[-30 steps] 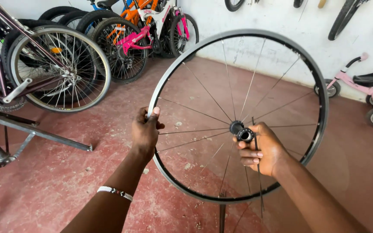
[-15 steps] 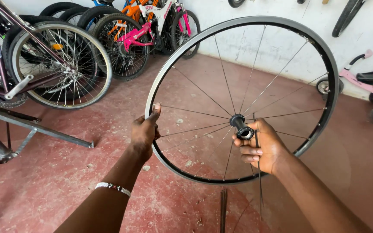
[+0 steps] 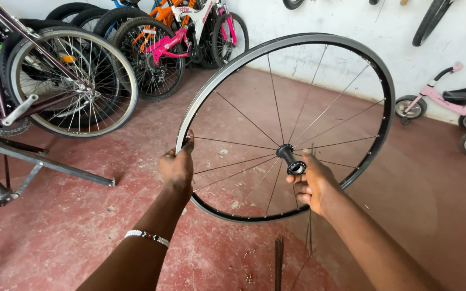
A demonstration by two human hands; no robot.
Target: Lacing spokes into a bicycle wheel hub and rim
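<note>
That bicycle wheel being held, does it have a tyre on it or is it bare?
Bare. The wheel rim shows plain black metal all round, no rubber. The left hand holds the rim; the right hand holds the hub.

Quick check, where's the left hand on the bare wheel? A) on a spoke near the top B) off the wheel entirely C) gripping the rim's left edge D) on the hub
C: the left hand clasps the left edge of the wheel rim, while the right hand is at the hub.
</note>
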